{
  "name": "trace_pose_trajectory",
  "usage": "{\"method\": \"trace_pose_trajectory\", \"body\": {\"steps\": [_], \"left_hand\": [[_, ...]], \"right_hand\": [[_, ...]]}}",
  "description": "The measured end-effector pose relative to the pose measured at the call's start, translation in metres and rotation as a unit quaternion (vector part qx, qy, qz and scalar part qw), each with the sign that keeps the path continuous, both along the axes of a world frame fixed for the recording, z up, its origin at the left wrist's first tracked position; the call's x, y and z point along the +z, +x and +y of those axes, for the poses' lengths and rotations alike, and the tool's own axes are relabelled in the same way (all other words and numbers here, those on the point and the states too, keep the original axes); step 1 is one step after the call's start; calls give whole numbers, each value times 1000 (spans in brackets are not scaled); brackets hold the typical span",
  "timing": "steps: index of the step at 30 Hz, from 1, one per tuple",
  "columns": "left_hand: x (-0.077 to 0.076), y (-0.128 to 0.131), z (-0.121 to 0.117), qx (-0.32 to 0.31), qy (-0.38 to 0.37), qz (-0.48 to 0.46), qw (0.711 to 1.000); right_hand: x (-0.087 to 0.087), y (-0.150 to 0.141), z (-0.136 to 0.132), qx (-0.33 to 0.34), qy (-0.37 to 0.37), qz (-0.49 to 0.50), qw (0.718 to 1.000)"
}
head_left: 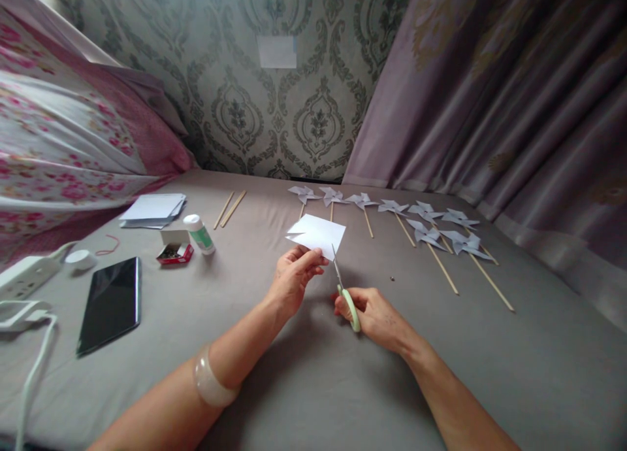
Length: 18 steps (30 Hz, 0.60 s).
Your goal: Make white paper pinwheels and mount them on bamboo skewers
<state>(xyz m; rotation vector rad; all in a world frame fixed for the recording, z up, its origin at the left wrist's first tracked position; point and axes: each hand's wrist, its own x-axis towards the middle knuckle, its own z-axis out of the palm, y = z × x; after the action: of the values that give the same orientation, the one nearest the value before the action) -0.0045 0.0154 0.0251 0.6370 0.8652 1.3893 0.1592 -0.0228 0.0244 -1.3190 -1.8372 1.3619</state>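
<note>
The person in front of me has a bare left forearm (257,336) ringed by a broad, smooth, milky-pale bangle (209,380), a bare right forearm (450,380), and small, faint dark marks (389,321) on the right hand (376,315).

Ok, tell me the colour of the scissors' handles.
The scissors' handles, in the right hand, are pale green, best seen in the head view.
</note>
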Motion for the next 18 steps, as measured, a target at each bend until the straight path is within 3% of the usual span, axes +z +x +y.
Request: {"method": "trace_pose_trajectory", "body": {"steps": [18], "left_hand": [[-3,3,-4,-6,30,5,1000]], "right_hand": [[-4,-1,0,-43,-2,-1,999]]}}
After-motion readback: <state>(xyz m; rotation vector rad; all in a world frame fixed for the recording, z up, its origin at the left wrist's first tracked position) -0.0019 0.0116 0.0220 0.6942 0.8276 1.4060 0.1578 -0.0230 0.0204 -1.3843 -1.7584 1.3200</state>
